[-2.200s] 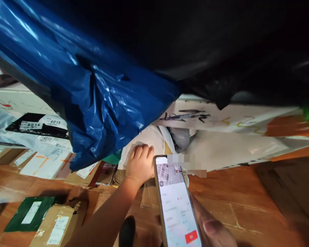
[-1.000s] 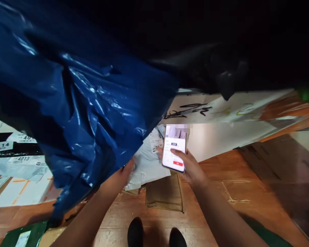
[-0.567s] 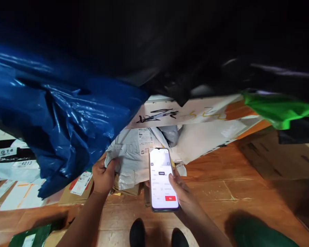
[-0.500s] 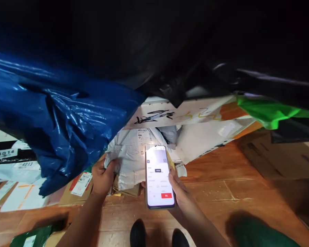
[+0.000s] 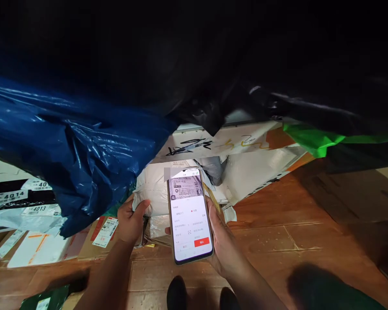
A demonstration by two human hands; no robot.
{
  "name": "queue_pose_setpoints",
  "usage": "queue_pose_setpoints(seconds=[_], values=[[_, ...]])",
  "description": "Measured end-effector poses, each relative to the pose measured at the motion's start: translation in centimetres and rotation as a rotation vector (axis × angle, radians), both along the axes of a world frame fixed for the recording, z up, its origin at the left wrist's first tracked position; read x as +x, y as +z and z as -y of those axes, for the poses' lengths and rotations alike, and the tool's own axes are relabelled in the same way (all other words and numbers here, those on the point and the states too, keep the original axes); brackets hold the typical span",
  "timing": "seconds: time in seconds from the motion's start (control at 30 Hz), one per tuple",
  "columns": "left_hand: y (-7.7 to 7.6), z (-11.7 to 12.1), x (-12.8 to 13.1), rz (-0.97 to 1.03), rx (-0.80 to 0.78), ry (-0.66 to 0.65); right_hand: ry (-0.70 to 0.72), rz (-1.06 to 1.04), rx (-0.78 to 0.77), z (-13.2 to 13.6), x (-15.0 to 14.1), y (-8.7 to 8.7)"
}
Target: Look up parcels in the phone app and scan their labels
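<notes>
A phone (image 5: 189, 228) with a lit screen lies in my right hand (image 5: 221, 234), fingers wrapped round its edges. A parcel label shows in the camera picture on its screen, above a white form with a red button. My left hand (image 5: 131, 221) pinches the near left corner of a whitish plastic mailer bag (image 5: 151, 189) between thumb and fingers. The phone covers much of the bag and most of its label. Below the bag lie more packages, partly hidden.
A blue plastic bag (image 5: 100, 142) and a black bag (image 5: 213, 103) overhang from above, with a green bag (image 5: 313, 137) at right. Labelled parcels (image 5: 105, 232) lie at left on the wooden floor (image 5: 265, 241). A dark green parcel (image 5: 45, 299) sits near my feet.
The phone has moved a little left and tilted, now over the mailer's label. Its screen has gone from a blank preview to a sharp label picture. My left hand keeps its grip on the bag.
</notes>
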State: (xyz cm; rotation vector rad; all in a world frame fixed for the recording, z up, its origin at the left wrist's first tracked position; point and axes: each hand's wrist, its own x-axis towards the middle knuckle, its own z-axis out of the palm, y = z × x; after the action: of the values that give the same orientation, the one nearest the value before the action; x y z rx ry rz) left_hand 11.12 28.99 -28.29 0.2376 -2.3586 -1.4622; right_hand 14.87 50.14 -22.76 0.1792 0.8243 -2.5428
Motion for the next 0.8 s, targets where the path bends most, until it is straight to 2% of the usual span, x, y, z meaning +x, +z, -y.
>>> queue_pose_setpoints(seconds=[0.13, 0.27, 0.53, 0.8], values=[[0.0, 0.0, 0.0, -0.003, 0.004, -0.007, -0.028, 0.075, 0.034, -0.1, 0.2, -0.3], [0.0, 0.0, 0.0, 0.0, 0.006, -0.008, 0.011, 0.034, 0.035, -0.1, 0.3, -0.5], [-0.3, 0.2, -0.1, -0.005, 0.0, 0.001, -0.001, 0.045, 0.02, -0.2, 0.0, -0.7], [0.2, -0.2, -0.1, -0.01, 0.009, -0.009, 0.067, -0.016, -0.072, -1.4, 1.1, -1.1]])
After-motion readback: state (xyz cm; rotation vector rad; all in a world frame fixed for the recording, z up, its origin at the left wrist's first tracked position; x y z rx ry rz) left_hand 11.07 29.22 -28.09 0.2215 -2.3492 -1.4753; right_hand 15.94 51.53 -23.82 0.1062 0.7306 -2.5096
